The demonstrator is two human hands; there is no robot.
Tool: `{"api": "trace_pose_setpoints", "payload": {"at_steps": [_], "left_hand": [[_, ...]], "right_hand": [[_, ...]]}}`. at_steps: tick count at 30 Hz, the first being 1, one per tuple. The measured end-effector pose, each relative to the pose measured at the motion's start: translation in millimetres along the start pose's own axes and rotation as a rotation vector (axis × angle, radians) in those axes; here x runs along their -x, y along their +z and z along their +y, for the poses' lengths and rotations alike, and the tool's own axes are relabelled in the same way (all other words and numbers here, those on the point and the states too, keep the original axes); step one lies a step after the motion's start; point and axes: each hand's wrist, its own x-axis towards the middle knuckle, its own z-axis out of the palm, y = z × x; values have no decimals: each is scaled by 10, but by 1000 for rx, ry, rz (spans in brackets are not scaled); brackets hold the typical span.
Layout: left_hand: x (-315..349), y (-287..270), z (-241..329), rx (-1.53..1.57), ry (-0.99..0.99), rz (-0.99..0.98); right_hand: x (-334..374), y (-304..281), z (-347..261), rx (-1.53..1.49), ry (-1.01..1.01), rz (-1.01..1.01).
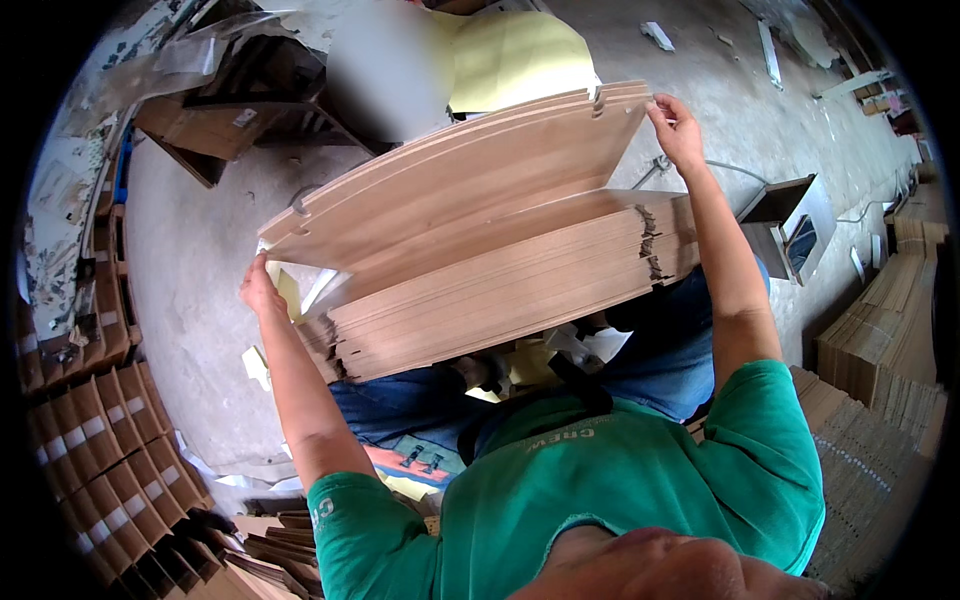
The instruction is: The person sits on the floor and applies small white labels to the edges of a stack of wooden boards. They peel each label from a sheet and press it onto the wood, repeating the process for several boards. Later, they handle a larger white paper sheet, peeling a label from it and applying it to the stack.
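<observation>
Tilted up on its long edge is a brown notched cardboard sheet [470, 175], with a few layers showing along its top. My left hand [262, 285] pinches its left corner, fingers closed at the edge. At the far right corner, my right hand [677, 132] grips the same sheet between thumb and fingers. Below it, close to my knees, lies a thick stack of cardboard sheets [500, 285], whose slots line up in ragged dark rows near both ends. Whether the raised sheet touches the stack along its lower edge I cannot tell.
Slotted cardboard pieces [110, 450] stand at the left, and more cardboard stacks [880, 330] lie at the right. A small open metal box [790, 225] is on the floor at the right. Yellow paper [520, 60] and a torn carton [205, 125] lie beyond the sheet.
</observation>
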Motion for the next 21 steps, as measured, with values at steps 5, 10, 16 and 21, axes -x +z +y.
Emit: {"api": "trace_pose_setpoints", "payload": {"at_steps": [5, 10, 16, 21], "left_hand": [[27, -95, -23, -58, 46, 0], [335, -468, -43, 358, 220, -52], [1503, -515, 585, 352, 442, -244], [2073, -723, 774, 490, 440, -472]], "right_hand": [[-10, 64, -1, -129, 168, -90], [141, -95, 7, -287, 272, -313], [343, -489, 476, -129, 416, -636], [486, -376, 603, 317, -13, -748]]}}
